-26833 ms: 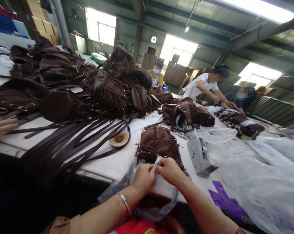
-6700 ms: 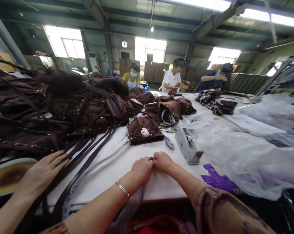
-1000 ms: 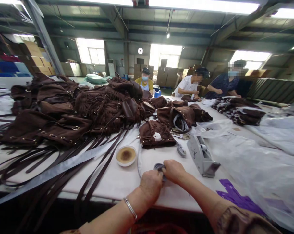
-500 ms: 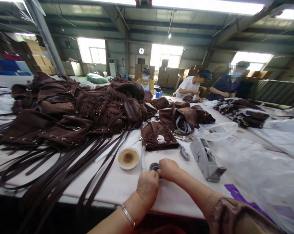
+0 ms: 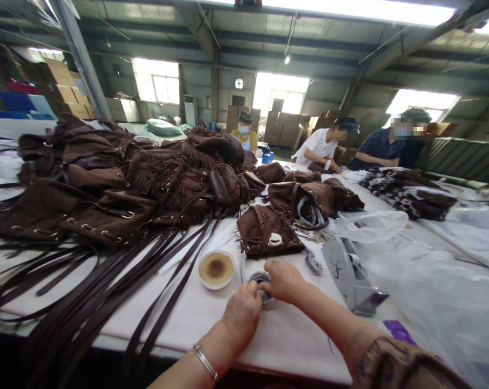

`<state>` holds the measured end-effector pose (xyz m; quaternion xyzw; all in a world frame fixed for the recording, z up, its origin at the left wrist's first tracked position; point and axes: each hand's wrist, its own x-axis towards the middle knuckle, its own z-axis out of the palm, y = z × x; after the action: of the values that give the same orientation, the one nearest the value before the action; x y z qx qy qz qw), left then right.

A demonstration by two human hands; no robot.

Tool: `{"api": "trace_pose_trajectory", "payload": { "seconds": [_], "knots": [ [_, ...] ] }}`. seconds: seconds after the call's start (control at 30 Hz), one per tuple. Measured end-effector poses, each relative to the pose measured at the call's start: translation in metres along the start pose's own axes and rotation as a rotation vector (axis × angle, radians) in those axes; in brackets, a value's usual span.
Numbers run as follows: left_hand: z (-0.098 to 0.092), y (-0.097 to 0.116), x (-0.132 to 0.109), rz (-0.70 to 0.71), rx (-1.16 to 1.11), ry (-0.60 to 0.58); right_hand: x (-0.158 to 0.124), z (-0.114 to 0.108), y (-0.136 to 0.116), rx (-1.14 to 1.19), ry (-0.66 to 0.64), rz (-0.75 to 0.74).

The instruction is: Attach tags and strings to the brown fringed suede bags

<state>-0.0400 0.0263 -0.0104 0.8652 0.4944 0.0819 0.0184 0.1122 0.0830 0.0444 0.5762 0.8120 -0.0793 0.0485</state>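
My left hand [image 5: 243,309] is closed at the near side of a small round, dark grey coiled thing [image 5: 259,277]. From the right, my right hand [image 5: 284,281] has its fingers bent down against the same thing, which they partly cover. I cannot make out its exact kind. Just left of the hands sits a round white dish [image 5: 216,269] with a tan filling, dark brown in the middle. Beyond them lies a brown fringed bag [image 5: 269,231] with a white ring-like piece on top. A clear tape roll [image 5: 313,262] rests near its right corner.
A grey tape dispenser [image 5: 352,275] stands right of my hands, beside clear plastic sheeting [image 5: 426,281]. Brown bags [image 5: 175,178] are heaped at the left, their long straps [image 5: 107,292] trailing over the table's front edge. Several co-workers sit or stand across the table.
The view has shifted slightly, so the table's things appear a little further right. Both hands stay at the round grey thing, and a bit more of its lower edge shows between them.
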Motion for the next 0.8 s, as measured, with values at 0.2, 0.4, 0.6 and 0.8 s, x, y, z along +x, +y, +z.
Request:
{"api": "trace_pose_trajectory", "payload": {
  "seconds": [0.2,0.4,0.6,0.8],
  "knots": [
    [-0.020,-0.001,0.002,-0.019,-0.073,-0.112,0.002,0.015,-0.004,0.051,-0.077,-0.031],
    [-0.025,-0.003,0.009,0.024,-0.078,-0.184,-0.001,0.019,0.017,0.247,-0.038,-0.070],
    [-0.016,0.000,-0.001,0.111,-0.072,-0.013,-0.055,0.042,0.046,0.673,0.268,0.079],
    [-0.009,0.013,-0.008,0.195,-0.172,0.203,-0.110,0.059,0.066,0.636,0.346,0.123]
  ]
}}
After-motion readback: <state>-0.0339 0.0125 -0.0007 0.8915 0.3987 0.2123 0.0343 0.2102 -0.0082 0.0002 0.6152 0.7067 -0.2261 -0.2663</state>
